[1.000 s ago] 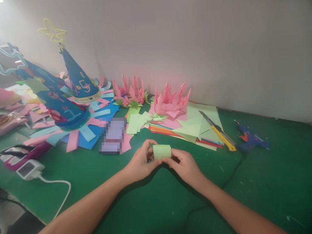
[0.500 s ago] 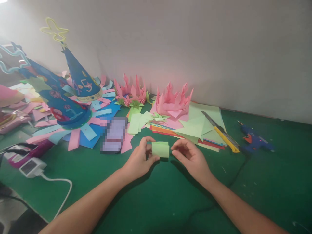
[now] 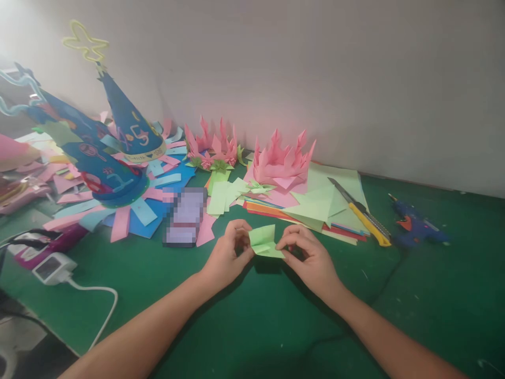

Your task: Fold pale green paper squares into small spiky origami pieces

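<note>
A small light-green piece of paper (image 3: 263, 237), creased and partly unfolded, is held just above the green table (image 3: 244, 326). My left hand (image 3: 231, 252) pinches its left edge between thumb and fingers. On the other side, my right hand (image 3: 310, 258) grips the lower right corner with thumb and forefinger. The upper flap stands up, while the lower part tilts toward me. Behind the hands lie light-green paper strips (image 3: 223, 199) and a stack of coloured paper sheets (image 3: 339, 195).
Two pink paper crowns (image 3: 282, 163) stand near the wall. Blue cone hats (image 3: 126, 116) rise at left beside a phone (image 3: 185, 216). A yellow utility knife (image 3: 369, 221) and a blue glue gun (image 3: 420, 226) lie at right. A white charger (image 3: 55, 268) with cable sits at left.
The green paper has gone from folded to opened out, with its lower part now spread. My right hand has closed onto its right corner; before, it was apart from the paper.
</note>
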{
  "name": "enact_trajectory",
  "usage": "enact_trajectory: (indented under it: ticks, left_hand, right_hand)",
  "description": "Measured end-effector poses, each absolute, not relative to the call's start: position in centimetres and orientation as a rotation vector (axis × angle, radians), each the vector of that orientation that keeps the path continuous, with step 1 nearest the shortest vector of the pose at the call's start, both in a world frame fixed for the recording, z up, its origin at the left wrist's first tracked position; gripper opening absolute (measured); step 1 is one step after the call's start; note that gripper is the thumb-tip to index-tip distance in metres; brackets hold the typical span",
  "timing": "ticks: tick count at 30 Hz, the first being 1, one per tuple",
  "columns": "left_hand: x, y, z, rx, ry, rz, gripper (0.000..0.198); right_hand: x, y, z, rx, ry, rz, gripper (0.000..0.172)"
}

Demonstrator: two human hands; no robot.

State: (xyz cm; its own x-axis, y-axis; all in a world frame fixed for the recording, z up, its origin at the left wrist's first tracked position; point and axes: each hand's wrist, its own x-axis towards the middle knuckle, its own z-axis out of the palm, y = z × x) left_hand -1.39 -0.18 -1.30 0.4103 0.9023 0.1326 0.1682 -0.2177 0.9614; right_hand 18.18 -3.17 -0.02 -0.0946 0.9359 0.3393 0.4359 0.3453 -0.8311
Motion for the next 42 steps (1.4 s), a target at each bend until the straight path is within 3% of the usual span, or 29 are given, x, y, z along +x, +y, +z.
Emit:
enact_trajectory:
  ticks: [5,10,18,24,28,37,42]
  left_hand:
    - [-1.3,-0.2,-1.3,1.745,0.774,1.156,0.040]
    - [-1.6,0.2,-0.6,2.039,0.997,1.048,0.027]
    - [-1.8,0.4,-0.4,2.186,1.045,1.109,0.024]
    - [-2.0,0.4,-0.9,2.302,0.955,0.919,0.026]
    - [-2.3,0.6,-0.9,2.344,0.942,0.779,0.011]
    - [-2.2,0.7,0.5,2.378,0.842,0.690,0.022]
    - [-2.0,0.3,0.4,2.380,0.908,0.636,0.024]
  right_hand:
    - [18.0,-3.2,-0.1,-1.188,-1.716,0.740,0.017]
    - [18.1,-3.2,0.0,-1.210,-1.744,0.700,0.017]
    - [18.1,-3.4,0.1,-1.271,-1.782,0.645,0.016]
    - [18.3,-3.2,0.1,-1.281,-1.967,0.519,0.021]
    - [18.6,-3.1,-0.1,-1.284,-2.060,0.518,0.013]
    - [19.0,-3.0,-0.1,-1.295,-2.078,0.599,0.018]
    - [18.7,-3.3,-0.2,-1.418,-1.937,0.629,0.009]
